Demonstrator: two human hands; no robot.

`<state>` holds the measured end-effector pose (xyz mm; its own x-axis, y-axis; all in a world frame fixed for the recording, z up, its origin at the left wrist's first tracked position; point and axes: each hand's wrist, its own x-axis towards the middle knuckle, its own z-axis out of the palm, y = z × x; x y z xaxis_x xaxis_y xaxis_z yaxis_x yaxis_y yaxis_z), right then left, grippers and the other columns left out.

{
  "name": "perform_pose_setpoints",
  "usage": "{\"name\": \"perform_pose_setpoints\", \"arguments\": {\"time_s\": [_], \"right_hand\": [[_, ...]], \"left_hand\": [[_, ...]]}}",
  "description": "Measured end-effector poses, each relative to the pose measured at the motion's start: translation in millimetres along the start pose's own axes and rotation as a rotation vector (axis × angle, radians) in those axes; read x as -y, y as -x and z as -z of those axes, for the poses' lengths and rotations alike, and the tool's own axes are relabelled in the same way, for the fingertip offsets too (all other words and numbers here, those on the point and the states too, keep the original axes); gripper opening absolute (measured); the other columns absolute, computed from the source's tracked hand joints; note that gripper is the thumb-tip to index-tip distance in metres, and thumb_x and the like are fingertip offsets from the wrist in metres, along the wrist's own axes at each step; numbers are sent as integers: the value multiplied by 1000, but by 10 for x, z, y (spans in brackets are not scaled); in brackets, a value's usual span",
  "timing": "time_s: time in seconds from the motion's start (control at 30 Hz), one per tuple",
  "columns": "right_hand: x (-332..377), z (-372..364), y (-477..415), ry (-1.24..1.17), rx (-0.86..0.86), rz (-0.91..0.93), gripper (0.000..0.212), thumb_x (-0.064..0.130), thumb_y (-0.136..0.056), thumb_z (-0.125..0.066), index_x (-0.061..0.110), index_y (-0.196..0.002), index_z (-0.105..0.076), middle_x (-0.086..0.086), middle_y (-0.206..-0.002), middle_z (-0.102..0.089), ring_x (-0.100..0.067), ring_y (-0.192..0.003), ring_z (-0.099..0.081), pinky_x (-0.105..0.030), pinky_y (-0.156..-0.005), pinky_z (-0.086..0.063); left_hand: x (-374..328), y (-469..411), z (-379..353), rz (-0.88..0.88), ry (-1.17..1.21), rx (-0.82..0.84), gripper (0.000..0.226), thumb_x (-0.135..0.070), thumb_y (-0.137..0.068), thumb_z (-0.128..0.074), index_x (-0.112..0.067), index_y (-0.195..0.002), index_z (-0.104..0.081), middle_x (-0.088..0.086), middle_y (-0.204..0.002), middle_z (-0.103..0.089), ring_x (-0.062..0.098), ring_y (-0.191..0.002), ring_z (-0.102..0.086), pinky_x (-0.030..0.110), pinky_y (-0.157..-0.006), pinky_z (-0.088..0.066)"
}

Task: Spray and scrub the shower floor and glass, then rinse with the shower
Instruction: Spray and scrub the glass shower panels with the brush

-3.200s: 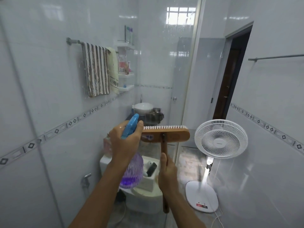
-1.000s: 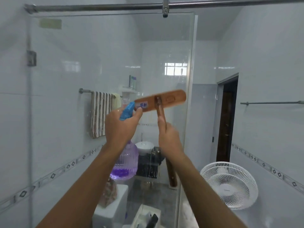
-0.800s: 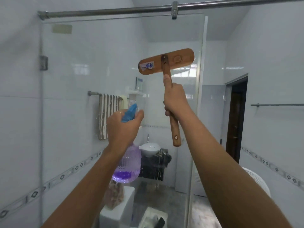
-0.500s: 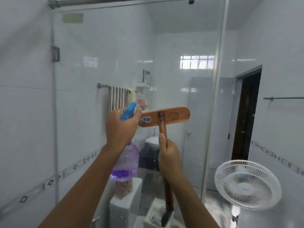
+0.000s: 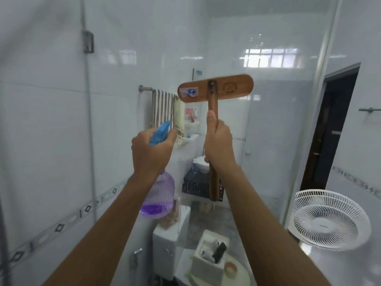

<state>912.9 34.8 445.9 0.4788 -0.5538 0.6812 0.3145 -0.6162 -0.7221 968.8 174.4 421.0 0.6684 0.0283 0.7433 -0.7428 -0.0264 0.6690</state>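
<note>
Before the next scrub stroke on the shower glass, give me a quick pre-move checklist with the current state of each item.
1. Right hand gripping the wooden T-shaped scrub brush by its handle: ok.
2. Brush head raised against the clear glass panel: ok; bristle contact: cannot tell.
3. Left hand holding the purple spray bottle with blue trigger: ok.
4. Liquid left in the bottle: ok, low.
5. Glass already wetted: ok, droplets visible.

White tiled walls (image 5: 45, 120), striped towel (image 5: 162, 108) on rail, white fan (image 5: 327, 219), dark doorway (image 5: 332, 129), bright window reflection (image 5: 270, 60).
</note>
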Motion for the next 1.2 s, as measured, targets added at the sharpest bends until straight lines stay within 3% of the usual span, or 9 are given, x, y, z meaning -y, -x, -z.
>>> {"name": "perform_pose_setpoints", "arguments": {"time_s": [0.1, 0.3, 0.43, 0.57, 0.73, 0.83, 0.9, 1.07, 1.2], "right_hand": [[-364, -270, 387, 12, 36, -51, 50, 64, -101, -29, 25, -96, -61, -2, -88, -69, -20, -81, -69, -42, -76, -62], [-1068, -611, 1341, -105, 160, -226, 42, 59, -96, -36, 25, -96, -60, -4, -82, -63, -4, -69, -62, -14, -62, -52], [-1568, -837, 1981, -127, 268, -371, 46, 52, -102, -35, 16, -115, -61, 8, -89, -62, 1, -78, -60, -13, -71, -48], [-1944, -880, 2580, -141, 334, -483, 33, 42, -104, -37, 24, -88, -60, 5, -75, -62, 3, -71, -62, -8, -59, -45], [-2585, -765, 3563, -148, 624, -703, 51, 61, -100, -36, 21, -78, -58, 4, -63, -55, -11, -57, -56, -27, -54, -47], [-2909, -681, 4078, -148, 794, -868, 50, 52, -105, -36, 22, -70, -57, 8, -54, -55, -10, -50, -56, -26, -48, -45], [-3095, -647, 4388, -80, 917, -1000, 49, 49, -106, -36, 16, -78, -57, 3, -54, -54, -13, -44, -54, -26, -42, -43], [-3774, -676, 5488, 116, 1292, -1406, 20, 25, -101, -48, 13, -85, -48, -1, -52, -40, -13, -37, -38, -24, -38, -36], [-4295, -691, 6272, 266, 1517, -1488, 7, 13, -97, -50, 9, -91, -52, -3, -55, -41, -14, -38, -37, -22, -37, -33]], "left_hand": [[176, -3, 100, -12, -46, -11, 31, -40, -92, -68, -12, -81, -66, 4, -66, -63, 19, -52, -59, 13, -46, -44], [507, 364, 218, 48, -77, -22, 27, -37, -91, -71, -15, -78, -60, -12, -60, -51, -1, -55, -55, 6, -49, -39], [843, 727, 247, 112, -122, -53, 25, -31, -91, -72, -10, -81, -62, -10, -64, -54, -2, -59, -57, 6, -52, -41], [1203, 1189, 302, 202, -220, -54, 17, -23, -92, -71, -10, -85, -62, -4, -70, -57, 2, -62, -55, 9, -56, -43], [1852, 2246, 540, 324, -432, 4, 5, -8, -95, -62, -6, -94, -57, 9, -80, -58, 19, -69, -59, 30, -62, -50], [2204, 3068, 767, 469, -530, -24, 6, -2, -94, -62, -4, -95, -56, 10, -83, -58, 19, -72, -59, 27, -64, -50], [2386, 3683, 910, 585, -591, -41, 7, 1, -93, -61, -3, -93, -54, 10, -83, -55, 18, -72, -56, 26, -65, -47], [2846, 5441, 1347, 925, -646, -38, 17, 3, -93, -59, -11, -91, -50, -3, -84, -49, -1, -75, -49, 11, -66, -36], [3082, 6540, 1578, 1077, -607, 2, 14, -10, -93, -58, -17, -99, -47, 0, -93, -49, 9, -81, -47, 8, -74, -36]]}}
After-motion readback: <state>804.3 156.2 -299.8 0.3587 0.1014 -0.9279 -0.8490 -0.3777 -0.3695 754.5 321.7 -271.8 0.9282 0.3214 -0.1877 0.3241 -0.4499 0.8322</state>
